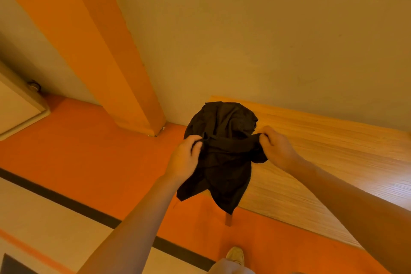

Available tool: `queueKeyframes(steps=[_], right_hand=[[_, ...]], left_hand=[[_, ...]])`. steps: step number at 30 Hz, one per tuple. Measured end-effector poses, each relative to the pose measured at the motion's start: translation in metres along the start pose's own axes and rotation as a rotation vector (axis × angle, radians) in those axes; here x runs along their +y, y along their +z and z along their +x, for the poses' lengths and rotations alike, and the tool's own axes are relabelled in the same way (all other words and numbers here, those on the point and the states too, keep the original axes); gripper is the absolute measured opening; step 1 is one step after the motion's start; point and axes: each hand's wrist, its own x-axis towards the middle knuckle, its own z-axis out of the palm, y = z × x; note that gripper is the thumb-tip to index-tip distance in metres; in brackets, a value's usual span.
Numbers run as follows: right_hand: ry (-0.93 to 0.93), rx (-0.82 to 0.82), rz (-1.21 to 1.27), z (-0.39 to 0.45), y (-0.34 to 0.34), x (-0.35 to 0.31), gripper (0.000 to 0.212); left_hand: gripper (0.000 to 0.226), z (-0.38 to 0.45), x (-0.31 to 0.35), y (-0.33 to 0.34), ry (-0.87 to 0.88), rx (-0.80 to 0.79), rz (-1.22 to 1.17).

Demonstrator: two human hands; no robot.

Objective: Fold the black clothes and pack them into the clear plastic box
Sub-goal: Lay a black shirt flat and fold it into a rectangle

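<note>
One crumpled black cloth garment (pixel 222 153), pinched by left hand (pixel 185 158) and right hand (pixel 275 149); one light wooden table (pixel 333 162) beneath.

both bare arms are reaching forward and slightly inward, the forearms stretching out from the bottom corners toward the middle. the left hand (pixel 185 155) is curling its fingers (pixel 195 145) in and pinching the near left edge of the black garment (pixel 224 149), back of the hand facing up. the right hand (pixel 275 149) is doing the same on the right edge, its knuckles bent and fingertips (pixel 264 139) tucking into the fabric. the two hands are sitting level with each other, well apart, holding the garment up in the air between them. one shoe (pixel 235 254) and a trouser leg are showing below.
</note>
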Motion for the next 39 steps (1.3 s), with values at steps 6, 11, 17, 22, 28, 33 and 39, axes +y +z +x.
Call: queueKeyframes(steps=[6, 11, 17, 22, 28, 33, 39], right_hand=[[-0.272, -0.261, -0.04, -0.015, 0.032, -0.028, 0.017], [-0.209, -0.25, 0.004, -0.019, 0.028, -0.025, 0.024], [-0.191, -0.173, -0.022, -0.026, 0.02, -0.025, 0.021], [-0.272, -0.186, -0.004, -0.025, 0.027, -0.031, 0.012], [-0.215, -0.236, 0.075, -0.024, 0.03, -0.037, 0.004], [-0.179, -0.183, 0.072, -0.023, 0.02, -0.032, 0.012], [-0.194, -0.166, 0.031, -0.022, 0.02, -0.034, 0.018]], left_hand=[[0.059, -0.004, 0.023, 0.032, 0.114, -0.375, -0.05], [0.023, -0.004, 0.019, 0.029, 0.13, -0.227, -0.023], [0.024, -0.006, 0.002, 0.014, 0.063, -0.24, -0.044], [0.023, -0.009, 0.006, 0.014, 0.057, -0.261, -0.047], [0.023, -0.013, 0.004, 0.013, 0.068, -0.267, -0.065], [0.046, -0.018, 0.008, 0.004, -0.034, -0.207, -0.019], [0.018, -0.023, 0.02, 0.0, -0.027, -0.098, -0.045]])
